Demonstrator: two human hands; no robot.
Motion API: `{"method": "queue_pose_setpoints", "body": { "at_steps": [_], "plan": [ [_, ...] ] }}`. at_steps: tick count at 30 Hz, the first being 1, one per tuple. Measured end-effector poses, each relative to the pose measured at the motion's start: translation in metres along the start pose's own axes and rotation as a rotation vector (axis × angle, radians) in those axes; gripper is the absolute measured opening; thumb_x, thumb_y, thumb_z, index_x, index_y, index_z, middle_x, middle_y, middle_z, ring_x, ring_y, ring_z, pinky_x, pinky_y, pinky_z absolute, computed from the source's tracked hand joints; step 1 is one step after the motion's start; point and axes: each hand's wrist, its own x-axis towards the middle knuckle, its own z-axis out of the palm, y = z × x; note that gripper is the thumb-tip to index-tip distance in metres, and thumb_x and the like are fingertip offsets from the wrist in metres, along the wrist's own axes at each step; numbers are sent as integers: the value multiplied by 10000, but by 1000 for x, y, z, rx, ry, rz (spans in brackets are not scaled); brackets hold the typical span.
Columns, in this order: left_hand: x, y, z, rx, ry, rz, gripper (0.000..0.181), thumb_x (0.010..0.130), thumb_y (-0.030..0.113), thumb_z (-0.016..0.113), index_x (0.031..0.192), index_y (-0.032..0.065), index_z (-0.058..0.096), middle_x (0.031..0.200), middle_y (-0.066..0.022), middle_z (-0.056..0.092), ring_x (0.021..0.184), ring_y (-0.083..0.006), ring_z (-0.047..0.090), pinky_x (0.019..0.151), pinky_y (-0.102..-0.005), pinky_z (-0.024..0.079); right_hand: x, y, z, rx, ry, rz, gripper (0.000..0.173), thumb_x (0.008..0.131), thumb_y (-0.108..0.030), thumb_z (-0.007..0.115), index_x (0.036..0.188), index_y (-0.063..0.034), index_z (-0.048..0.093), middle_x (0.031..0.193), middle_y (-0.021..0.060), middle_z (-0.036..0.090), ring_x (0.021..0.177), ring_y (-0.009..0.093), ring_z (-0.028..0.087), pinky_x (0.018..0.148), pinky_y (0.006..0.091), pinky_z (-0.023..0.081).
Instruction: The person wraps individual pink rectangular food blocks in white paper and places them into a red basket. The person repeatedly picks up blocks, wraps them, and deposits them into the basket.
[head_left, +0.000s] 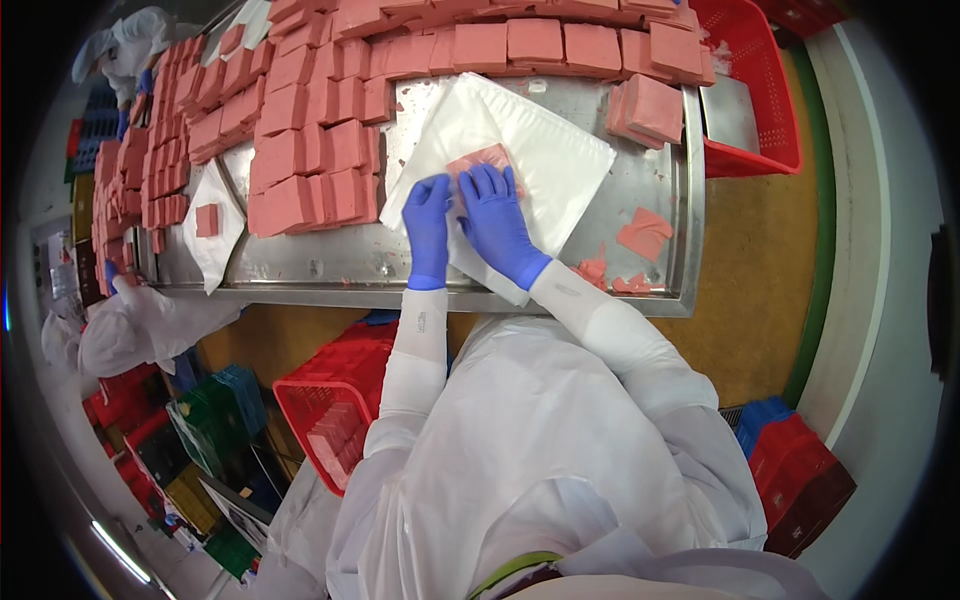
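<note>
A stack of white plastic bags (559, 150) lies skewed on a stainless steel table (334, 259) in front of me. Over the stack, my right hand (495, 210), in a blue glove, holds a flat pink slab (480, 157) under its fingers. Whether the slab is inside the top bag or on it, I cannot tell. Just left of it, my gloved left hand (427, 225) has curled, slightly blurred fingers at the bags' left side. What these fingers grip is hidden.
Pink block stacks (315, 165) line the table's left and far side. A small pile (649, 109) and scraps (645, 232) lie right. Red crates stand beyond the right edge (780, 112) and below left (330, 390). Another person's white sleeve (150, 322) is at left.
</note>
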Motion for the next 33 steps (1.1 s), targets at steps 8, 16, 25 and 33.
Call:
{"method": "queue_pose_setpoints", "body": {
  "at_steps": [8, 16, 25, 33],
  "plan": [
    [-38, 12, 41, 1118, -189, 915, 646, 861, 241, 720, 1386, 8, 425, 1351, -125, 511, 1065, -164, 580, 781, -270, 491, 29, 68, -27, 458, 67, 476, 440, 756, -110, 713, 1173, -24, 603, 1127, 156, 582, 1054, 335, 549, 939, 411, 451],
    [72, 28, 29, 426, -274, 125, 431, 787, 323, 782, 1016, -2, 616, 938, -86, 640, 770, -207, 614, 704, -301, 485, 35, 75, -2, 508, 131, 305, 346, 699, 17, 621, 1017, -99, 691, 996, 118, 619, 965, 315, 556, 866, 408, 460],
    [-19, 25, 28, 783, -285, 639, 775, 720, 186, 780, 1416, 125, 446, 1417, -175, 440, 1261, -312, 473, 1004, -398, 450, 17, 56, -17, 235, 22, -76, 500, 788, -75, 616, 1284, -66, 550, 1337, 184, 478, 1240, 351, 479, 1084, 440, 344],
    [116, 36, 66, 153, -712, 22, 774, 823, 336, 754, 1428, 12, 397, 1354, -217, 521, 1235, -296, 521, 1044, -361, 403, 17, 92, -95, 216, 172, 243, 339, 826, -99, 607, 1150, -2, 581, 1081, 205, 621, 1028, 356, 593, 930, 387, 468]
  ]
}}
